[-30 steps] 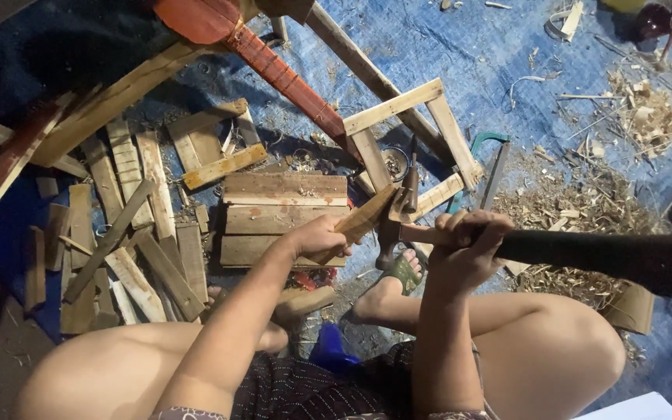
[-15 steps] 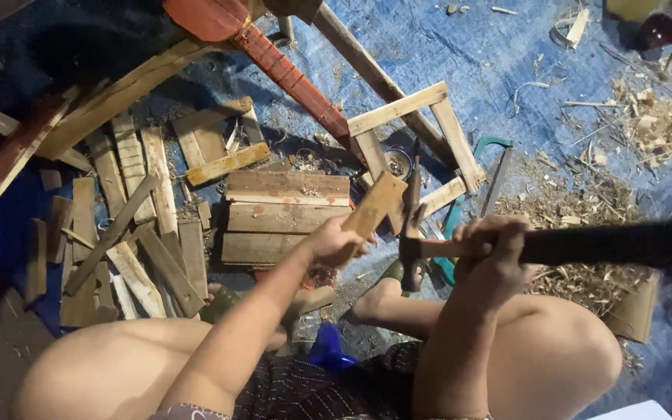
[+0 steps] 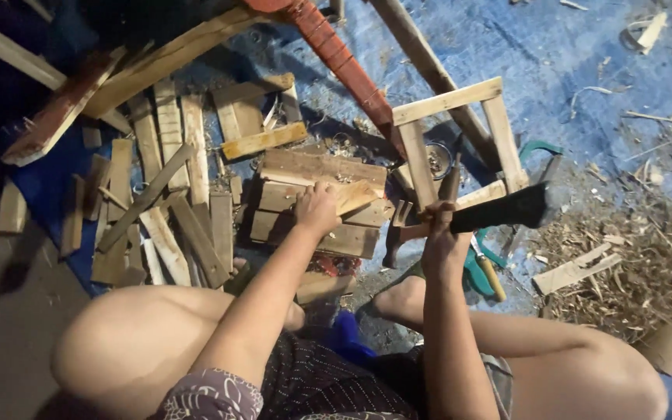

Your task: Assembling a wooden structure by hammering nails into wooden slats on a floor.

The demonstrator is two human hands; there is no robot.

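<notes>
At frame centre, the left hand (image 3: 316, 208) grips a wood piece (image 3: 355, 196) on stacked planks (image 3: 316, 167) while the right hand (image 3: 439, 225) clenches a raised hatchet (image 3: 499, 210), so chopping requires aim clear of fingers.

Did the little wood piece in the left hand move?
Yes. The wood piece dropped down onto the stacked boards, held by the left hand.

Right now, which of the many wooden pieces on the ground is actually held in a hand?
The short pale wooden block gripped by the left hand over the stacked planks; all other pieces lie loose. The right hand holds a dark-bladed chopping tool.
</notes>
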